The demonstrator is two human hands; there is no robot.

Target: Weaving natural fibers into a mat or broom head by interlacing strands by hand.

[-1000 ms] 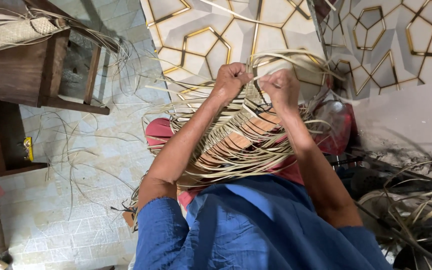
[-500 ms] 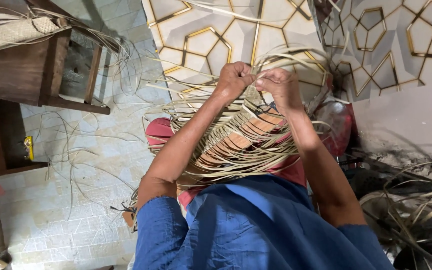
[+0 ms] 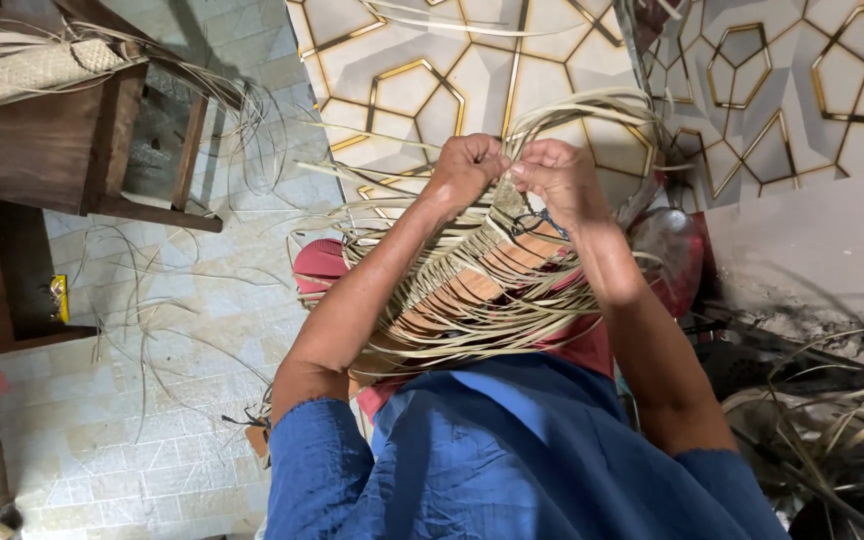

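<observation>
Forearms stretch forward — left hand (image 3: 467,165) fisted, right hand (image 3: 552,175) curled, each grip pinching pale straw strips (image 3: 472,290).

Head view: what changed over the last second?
The right hand moved in toward the left hand; the two fists, apart a second ago, now sit close together at the top edge of the woven strip work, both still pinching strips. Nothing was let go or newly picked up. The weave on the lap, the wooden bench and the loose strips on the tiled floor stayed put.
</observation>
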